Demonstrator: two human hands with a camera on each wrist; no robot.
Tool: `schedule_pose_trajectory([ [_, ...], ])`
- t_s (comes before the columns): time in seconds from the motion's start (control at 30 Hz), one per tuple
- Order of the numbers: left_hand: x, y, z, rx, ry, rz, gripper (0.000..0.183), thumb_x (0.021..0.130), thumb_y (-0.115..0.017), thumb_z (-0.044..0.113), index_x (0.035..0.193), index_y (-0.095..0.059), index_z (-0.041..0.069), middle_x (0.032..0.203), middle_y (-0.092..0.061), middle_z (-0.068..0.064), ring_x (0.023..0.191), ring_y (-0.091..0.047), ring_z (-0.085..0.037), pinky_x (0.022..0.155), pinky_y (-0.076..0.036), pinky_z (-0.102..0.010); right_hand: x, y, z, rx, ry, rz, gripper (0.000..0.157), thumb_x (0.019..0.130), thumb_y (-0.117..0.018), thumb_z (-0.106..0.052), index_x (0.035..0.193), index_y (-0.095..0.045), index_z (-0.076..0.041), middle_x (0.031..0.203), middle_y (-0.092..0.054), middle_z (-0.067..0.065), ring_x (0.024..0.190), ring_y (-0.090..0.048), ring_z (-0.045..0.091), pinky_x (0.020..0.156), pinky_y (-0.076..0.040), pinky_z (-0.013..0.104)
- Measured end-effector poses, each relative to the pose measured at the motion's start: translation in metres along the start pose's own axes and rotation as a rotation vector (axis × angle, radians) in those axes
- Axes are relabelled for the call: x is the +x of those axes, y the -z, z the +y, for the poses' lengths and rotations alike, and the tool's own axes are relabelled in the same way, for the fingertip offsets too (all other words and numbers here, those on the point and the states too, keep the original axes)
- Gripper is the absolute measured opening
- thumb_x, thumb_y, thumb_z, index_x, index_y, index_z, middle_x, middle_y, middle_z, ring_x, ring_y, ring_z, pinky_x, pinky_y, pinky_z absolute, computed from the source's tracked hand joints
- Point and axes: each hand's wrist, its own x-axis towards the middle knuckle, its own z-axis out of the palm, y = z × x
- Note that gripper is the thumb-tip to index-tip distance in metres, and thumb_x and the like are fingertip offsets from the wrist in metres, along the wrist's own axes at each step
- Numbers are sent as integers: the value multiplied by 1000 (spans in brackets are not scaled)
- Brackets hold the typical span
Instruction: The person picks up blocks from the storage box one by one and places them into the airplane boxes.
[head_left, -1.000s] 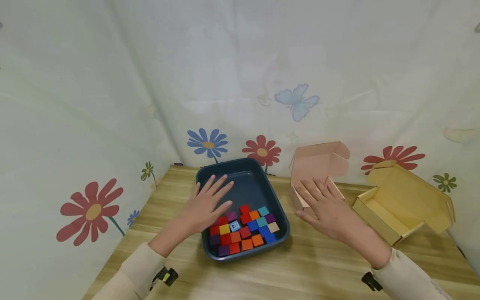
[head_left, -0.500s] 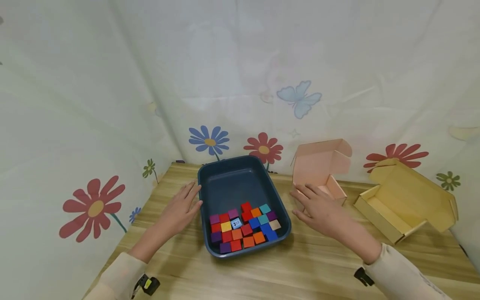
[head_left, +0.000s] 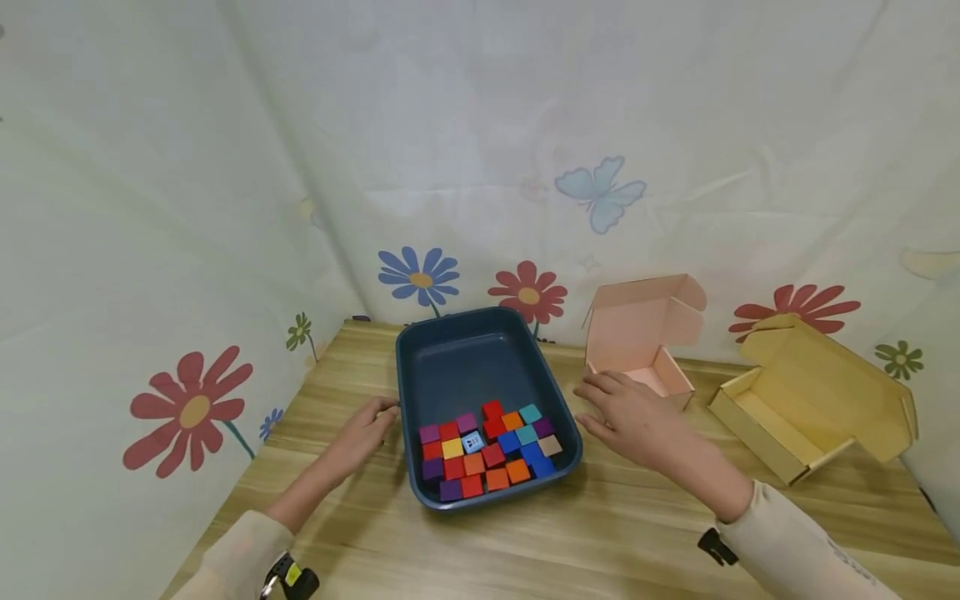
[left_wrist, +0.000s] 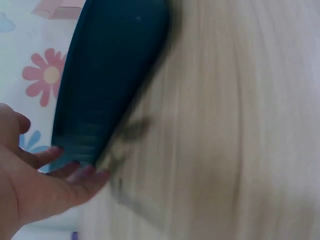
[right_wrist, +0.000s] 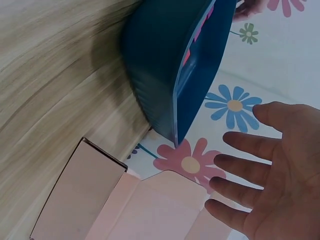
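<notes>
A dark blue tray [head_left: 480, 367] stands on the wooden table, its near half filled with several coloured cubes [head_left: 492, 455], one of them pale blue with a printed mark [head_left: 472, 442]. Just outside the tray's left wall is my left hand [head_left: 363, 435], its fingers loosely bent. In the left wrist view the fingertips [left_wrist: 102, 175] come close to the tray's side; contact I cannot tell. My right hand [head_left: 633, 417] hovers between the tray and an open pink cardboard box [head_left: 630, 337], partly covering that box. The right wrist view shows its fingers [right_wrist: 245, 170] spread, holding nothing.
An open yellow cardboard box [head_left: 772, 425] sits right of the pink one. Behind the table [head_left: 525, 550] hangs a pale curtain [head_left: 465, 125] printed with flowers and a butterfly, and it closes off the left side too.
From above the tray, my left hand has moved left and down to outside its wall. My right hand has shifted slightly left from over the pink box. The cubes stay in the same arrangement.
</notes>
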Motion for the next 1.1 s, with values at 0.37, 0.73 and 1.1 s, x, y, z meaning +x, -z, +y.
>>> schedule_pose_trajectory([
  [0.37,1,-22,-14,-614,138,-77,32,108,-44,21,127,-35,-3,118,-47,-20,99,-62,-23,83,-56,-39,14,-3,-12,51,28,-28,38,100,-63,-31,125,-69,-2,123,-67,16,114,-63,36,100,-50,51],
  [0.73,4,-33,-20,-598,133,-54,30,106,-45,11,130,-32,0,127,-37,-18,108,-57,-24,85,-56,-32,30,-2,-24,51,31,-67,36,102,-60,-34,122,-71,-6,119,-70,12,110,-65,31,93,-55,44],
  [1.1,8,-37,-17,-528,117,29,23,103,-42,12,122,-34,2,125,-38,-15,110,-47,-27,77,-53,-29,41,6,-31,80,58,-116,38,106,-51,-36,124,-71,-8,120,-70,11,113,-64,31,99,-52,47],
])
